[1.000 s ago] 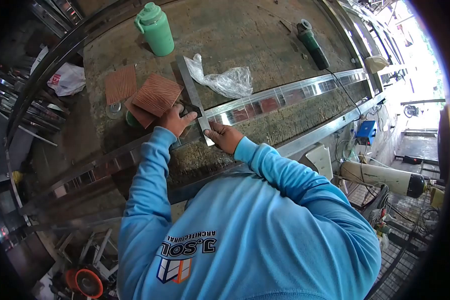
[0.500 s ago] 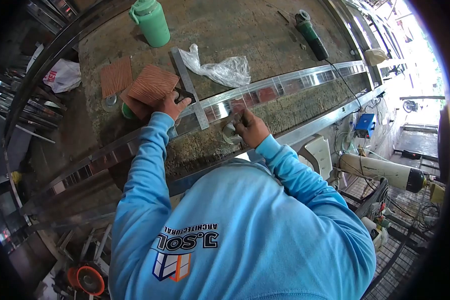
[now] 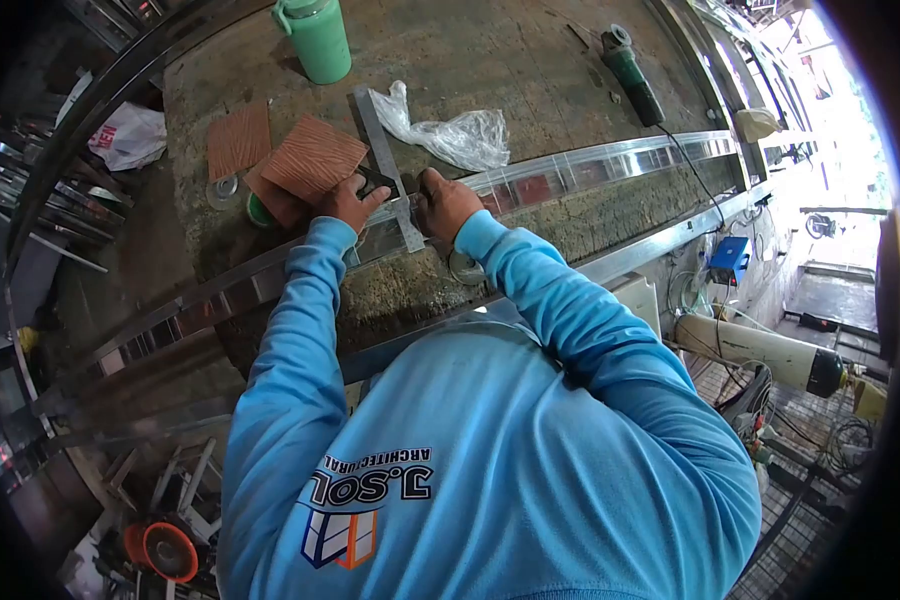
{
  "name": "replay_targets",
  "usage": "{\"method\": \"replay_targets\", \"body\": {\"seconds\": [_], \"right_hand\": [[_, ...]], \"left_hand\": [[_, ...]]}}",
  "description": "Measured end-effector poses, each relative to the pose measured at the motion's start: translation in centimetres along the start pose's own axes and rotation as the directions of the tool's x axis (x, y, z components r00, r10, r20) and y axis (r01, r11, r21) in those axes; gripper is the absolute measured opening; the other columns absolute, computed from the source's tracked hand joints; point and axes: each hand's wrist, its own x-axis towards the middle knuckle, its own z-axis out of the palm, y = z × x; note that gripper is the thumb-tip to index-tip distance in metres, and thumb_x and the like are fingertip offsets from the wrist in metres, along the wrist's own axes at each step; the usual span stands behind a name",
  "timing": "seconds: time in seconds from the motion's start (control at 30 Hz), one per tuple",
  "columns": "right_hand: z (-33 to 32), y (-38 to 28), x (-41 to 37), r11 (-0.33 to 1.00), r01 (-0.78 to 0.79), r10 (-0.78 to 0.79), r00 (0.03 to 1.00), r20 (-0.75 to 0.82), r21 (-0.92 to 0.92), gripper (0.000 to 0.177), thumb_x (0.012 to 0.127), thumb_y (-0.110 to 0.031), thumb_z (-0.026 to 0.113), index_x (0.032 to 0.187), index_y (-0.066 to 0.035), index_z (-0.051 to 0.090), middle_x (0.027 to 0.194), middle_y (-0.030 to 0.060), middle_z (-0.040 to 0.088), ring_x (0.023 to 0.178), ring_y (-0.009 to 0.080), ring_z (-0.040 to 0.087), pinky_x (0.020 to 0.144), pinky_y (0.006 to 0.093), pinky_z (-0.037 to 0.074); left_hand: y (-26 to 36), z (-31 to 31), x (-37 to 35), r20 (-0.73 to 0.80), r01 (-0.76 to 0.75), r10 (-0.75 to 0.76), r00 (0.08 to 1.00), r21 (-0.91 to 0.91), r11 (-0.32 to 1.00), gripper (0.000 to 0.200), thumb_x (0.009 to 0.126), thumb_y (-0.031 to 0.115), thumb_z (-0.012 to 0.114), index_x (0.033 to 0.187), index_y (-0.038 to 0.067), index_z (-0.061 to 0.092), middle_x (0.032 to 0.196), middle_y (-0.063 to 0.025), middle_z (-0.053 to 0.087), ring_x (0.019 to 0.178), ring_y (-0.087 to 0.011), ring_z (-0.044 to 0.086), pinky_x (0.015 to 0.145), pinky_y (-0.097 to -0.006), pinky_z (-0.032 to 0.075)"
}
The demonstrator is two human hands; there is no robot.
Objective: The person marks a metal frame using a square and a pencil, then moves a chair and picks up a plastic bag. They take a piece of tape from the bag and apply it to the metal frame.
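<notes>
A steel try square (image 3: 382,150) lies across a long shiny metal profile (image 3: 590,165) on the rough workbench (image 3: 490,60). My left hand (image 3: 348,203) grips the square's dark handle at the profile's far edge. My right hand (image 3: 442,205) rests on the profile, its fingers curled against the right edge of the square's blade. Whether it holds anything small is hidden. A small round object (image 3: 465,268) lies on the bench just below my right wrist.
Brown textured sheets (image 3: 310,155) and a metal ring (image 3: 227,187) lie left of the square. A green bottle (image 3: 320,35), a crumpled plastic bag (image 3: 455,135) and an angle grinder (image 3: 630,75) sit farther back. A blue box (image 3: 727,258) and a white cylinder (image 3: 750,350) stand right.
My right hand left the round object on the bench and moved up-left to the square's blade on the profile. My left hand stayed on the square's handle.
</notes>
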Motion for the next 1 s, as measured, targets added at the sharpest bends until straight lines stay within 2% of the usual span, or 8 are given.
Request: {"method": "replay_targets", "body": {"seconds": [0.1, 0.3, 0.4, 0.5, 0.6, 0.77, 0.9, 1.0], "right_hand": [[0.5, 0.2, 0.5, 1.000, -0.010, 0.010, 1.000, -0.003, -0.018, 0.029, 0.089, -0.026, 0.052, 0.106, -0.003, 0.046, 0.089, 0.0273, 0.064, 0.088, 0.0451, 0.061, 0.077, 0.0516, 0.048], [0.6, 0.3, 1.4, 1.000, 0.010, -0.010, 1.000, -0.004, -0.015, 0.029, 0.089, -0.026, 0.051, 0.106, -0.003, 0.046, 0.089, 0.0266, 0.064, 0.088, 0.0450, 0.061, 0.077, 0.0515, 0.048], [0.6, 0.2, 1.5, 1.000, 0.020, -0.020, 1.000, -0.009, -0.022, 0.028, 0.089, -0.026, 0.051, 0.106, -0.003, 0.047, 0.089, 0.0264, 0.064, 0.087, 0.0447, 0.061, 0.077, 0.0513, 0.048], [0.6, 0.2, 1.6, 0.999, 0.027, -0.027, 1.000, -0.015, -0.027, 0.028, 0.089, -0.025, 0.051, 0.106, -0.004, 0.047, 0.088, 0.0263, 0.064, 0.087, 0.0445, 0.061, 0.077, 0.0511, 0.048], [0.8, 0.4, 1.7, 0.999, 0.034, -0.035, 0.999, -0.014, -0.021, 0.028, 0.089, -0.025, 0.051, 0.106, -0.004, 0.047, 0.087, 0.0264, 0.064, 0.087, 0.0444, 0.062, 0.076, 0.0513, 0.048], [0.6, 0.0, 1.8, 0.998, 0.041, -0.041, 0.999, 0.008, -0.051, 0.026, 0.088, -0.024, 0.051, 0.104, -0.004, 0.047, 0.088, 0.0261, 0.064, 0.087, 0.0436, 0.062, 0.076, 0.0515, 0.049], [0.3, -1.4, 1.9, 0.989, 0.027, -0.016, 0.997, 0.073, -0.143, 0.025, 0.087, -0.023, 0.051, 0.103, -0.004, 0.048, 0.088, 0.0253, 0.065, 0.087, 0.0426, 0.063, 0.076, 0.0510, 0.049], [-0.5, -2.9, 1.9, 0.978, 0.019, 0.005, 0.993, 0.118, -0.207, 0.025, 0.087, -0.023, 0.051, 0.103, -0.004, 0.050, 0.088, 0.0246, 0.065, 0.088, 0.0423, 0.063, 0.076, 0.0505, 0.050]], "left_hand": [[-1.1, 1.3, 0.4, -0.067, -0.017, 0.016, 0.998, -0.017, 1.000, 0.074, 0.080, 0.054, 0.067, 0.120, -0.007, 0.056, 0.119, -0.0250, 0.060, 0.112, -0.0378, 0.057, 0.096, -0.0408, 0.045], [0.1, 0.5, -0.1, -0.022, 0.019, -0.019, 1.000, -0.030, 0.999, 0.071, 0.081, 0.051, 0.067, 0.121, -0.007, 0.056, 0.121, -0.0254, 0.059, 0.114, -0.0369, 0.056, 0.096, -0.0407, 0.045], [-0.8, 1.1, 0.3, -0.051, -0.021, 0.020, 0.999, -0.030, 0.999, 0.071, 0.081, 0.051, 0.067, 0.120, -0.008, 0.056, 0.119, -0.0250, 0.060, 0.112, -0.0366, 0.057, 0.095, -0.0404, 0.046], [-1.4, 1.7, 0.4, -0.103, -0.063, 0.052, 0.993, -0.114, 0.991, 0.068, 0.082, 0.050, 0.067, 0.117, -0.007, 0.058, 0.115, -0.0248, 0.062, 0.107, -0.0370, 0.060, 0.091, -0.0406, 0.047], [-1.2, 1.2, 0.5, -0.037, -0.019, 0.017, 0.999, -0.052, 0.998, 0.064, 0.082, 0.049, 0.067, 0.114, -0.006, 0.059, 0.111, -0.0242, 0.063, 0.102, -0.0374, 0.061, 0.088, -0.0412, 0.049], [-1.9, 2.1, 0.5, -0.115, -0.067, 0.063, 0.991, -0.037, 0.997, 0.062, 0.082, 0.049, 0.067, 0.113, -0.005, 0.060, 0.109, -0.0232, 0.064, 0.100, -0.0377, 0.062, 0.086, -0.0415, 0.049], [-1.9, 2.2, 0.5, -0.152, -0.069, 0.067, 0.986, -0.007, 0.998, 0.063, 0.082, 0.050, 0.067, 0.112, -0.004, 0.060, 0.109, -0.0232, 0.064, 0.102, -0.0375, 0.062, 0.086, -0.0417, 0.049], [-1.1, 1.2, 0.4, -0.055, -0.030, 0.029, 0.998, -0.016, 0.999, 0.064, 0.083, 0.050, 0.066, 0.114, -0.004, 0.060, 0.113, -0.0236, 0.063, 0.105, -0.0373, 0.061, 0.089, -0.0415, 0.048]]}}
